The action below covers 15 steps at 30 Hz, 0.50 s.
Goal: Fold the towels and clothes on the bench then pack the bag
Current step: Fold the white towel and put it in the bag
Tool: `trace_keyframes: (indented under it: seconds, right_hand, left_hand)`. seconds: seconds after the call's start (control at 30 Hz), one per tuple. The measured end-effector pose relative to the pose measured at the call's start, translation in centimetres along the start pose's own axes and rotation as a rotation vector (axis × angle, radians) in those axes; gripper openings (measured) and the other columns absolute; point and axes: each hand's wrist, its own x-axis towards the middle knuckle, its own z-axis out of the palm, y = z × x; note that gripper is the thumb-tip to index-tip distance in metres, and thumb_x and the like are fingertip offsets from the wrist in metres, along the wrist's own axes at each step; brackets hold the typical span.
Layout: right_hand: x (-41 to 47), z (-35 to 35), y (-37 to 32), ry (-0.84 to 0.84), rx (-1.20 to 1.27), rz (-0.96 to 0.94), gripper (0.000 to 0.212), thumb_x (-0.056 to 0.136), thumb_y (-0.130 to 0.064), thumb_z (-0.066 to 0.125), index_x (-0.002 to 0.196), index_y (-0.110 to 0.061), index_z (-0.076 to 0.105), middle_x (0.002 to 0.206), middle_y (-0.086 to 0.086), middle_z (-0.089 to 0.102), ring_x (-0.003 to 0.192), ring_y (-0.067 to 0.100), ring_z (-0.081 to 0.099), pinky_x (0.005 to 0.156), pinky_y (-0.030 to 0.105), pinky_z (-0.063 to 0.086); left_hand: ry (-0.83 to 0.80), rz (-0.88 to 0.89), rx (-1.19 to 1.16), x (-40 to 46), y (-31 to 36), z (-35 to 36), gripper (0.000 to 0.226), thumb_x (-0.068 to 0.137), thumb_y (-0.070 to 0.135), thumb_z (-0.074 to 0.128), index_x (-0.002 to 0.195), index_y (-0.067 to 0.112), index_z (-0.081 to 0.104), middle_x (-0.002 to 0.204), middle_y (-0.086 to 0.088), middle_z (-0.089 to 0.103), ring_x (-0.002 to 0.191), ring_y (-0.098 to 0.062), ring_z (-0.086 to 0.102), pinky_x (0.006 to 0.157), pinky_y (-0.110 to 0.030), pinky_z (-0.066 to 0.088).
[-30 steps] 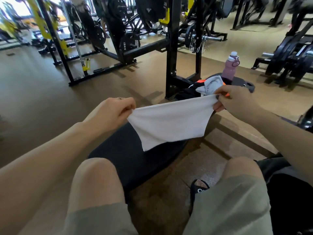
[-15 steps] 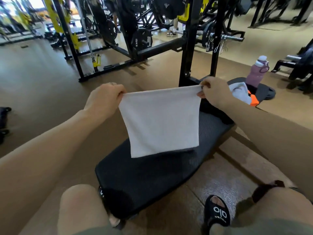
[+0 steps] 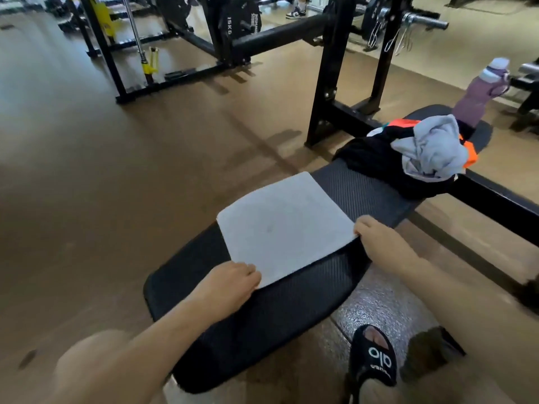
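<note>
A white towel [image 3: 281, 225] lies flat, folded to a rough square, on the black padded bench [image 3: 256, 322]. My left hand [image 3: 230, 282] pinches the towel's near left corner against the pad. Over at the near right corner, my right hand [image 3: 374, 239] holds the cloth with curled fingers. Farther along the bench sits a heap of clothes: a black garment [image 3: 376, 161], a crumpled grey cloth [image 3: 431, 147] on top, and an orange piece [image 3: 469, 153] showing at its edge. No bag is in view.
A purple water bottle [image 3: 481, 91] stands at the bench's far end. A black rack upright [image 3: 329, 74] and weight frames rise behind the bench. My sandalled foot [image 3: 376, 357] rests on the floor at the right. Brown gym floor [image 3: 87, 170] stretches to the left.
The towel, held up in the air by its top corners before, has come down and now lies flat on the bench. Both hands dropped to the pad with it.
</note>
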Motion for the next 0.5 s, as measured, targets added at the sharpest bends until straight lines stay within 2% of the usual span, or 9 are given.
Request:
trace_keyframes:
  seconds: [0.07,0.17,0.23,0.3,0.4,0.5]
  right_hand:
    - [-1.6,1.4,0.6,-0.053,-0.116,-0.044,0.03,0.072,0.007,0.067,0.093,-0.01,0.054,0.105,0.007,0.052,0.09,0.028,0.058,0.058,0.04,0.051]
    - [-3.0,1.2,0.9,-0.005,-0.179,-0.095,0.04,0.065,0.008,0.072,0.099,-0.009,0.06,0.11,0.007,0.059,0.101,0.026,0.059,0.069,0.035,0.054]
    - [-3.8,0.6,1.1,0.026,-0.209,-0.115,0.049,0.056,0.014,0.075,0.1,-0.005,0.065,0.111,0.011,0.064,0.102,0.03,0.064,0.072,0.037,0.058]
    - [-4.9,0.3,1.1,0.033,-0.253,-0.123,0.056,0.049,0.018,0.076,0.102,-0.001,0.068,0.111,0.014,0.067,0.103,0.033,0.066,0.076,0.039,0.06]
    - [-6.3,0.3,1.1,0.021,-0.279,-0.103,0.054,0.052,0.019,0.076,0.103,0.001,0.07,0.111,0.016,0.068,0.103,0.034,0.067,0.082,0.04,0.06]
    - [-7.3,0.2,0.9,-0.009,-0.306,-0.077,0.05,0.056,0.016,0.077,0.103,-0.002,0.071,0.11,0.015,0.068,0.103,0.032,0.066,0.087,0.039,0.058]
  left_hand:
    - [-0.025,0.038,-0.042,0.1,1.3,1.7,0.017,0.075,0.014,0.077,0.078,0.02,0.061,0.075,0.004,0.057,0.064,-0.017,0.058,0.055,-0.031,0.052]
    - [0.019,0.061,-0.101,-0.3,1.4,2.2,0.011,0.08,0.018,0.072,0.081,0.021,0.061,0.077,0.006,0.057,0.065,-0.016,0.057,0.057,-0.028,0.049]
    - [0.028,0.084,-0.152,-0.9,1.5,2.1,0.002,0.085,0.024,0.062,0.083,0.024,0.061,0.079,0.009,0.057,0.068,-0.012,0.058,0.06,-0.024,0.048]
    - [0.006,0.111,-0.222,-1.3,2.0,1.9,0.01,0.089,0.029,0.049,0.086,0.025,0.058,0.082,0.011,0.056,0.071,-0.011,0.057,0.063,-0.023,0.048]
    - [-0.039,0.17,-0.282,-1.5,3.1,2.2,0.014,0.093,0.03,0.045,0.089,0.023,0.056,0.085,0.008,0.056,0.075,-0.015,0.058,0.067,-0.03,0.051]
    - [-0.037,0.229,-0.29,-2.0,3.8,2.1,0.014,0.094,0.031,0.045,0.089,0.025,0.057,0.085,0.009,0.056,0.073,-0.014,0.057,0.065,-0.029,0.051]
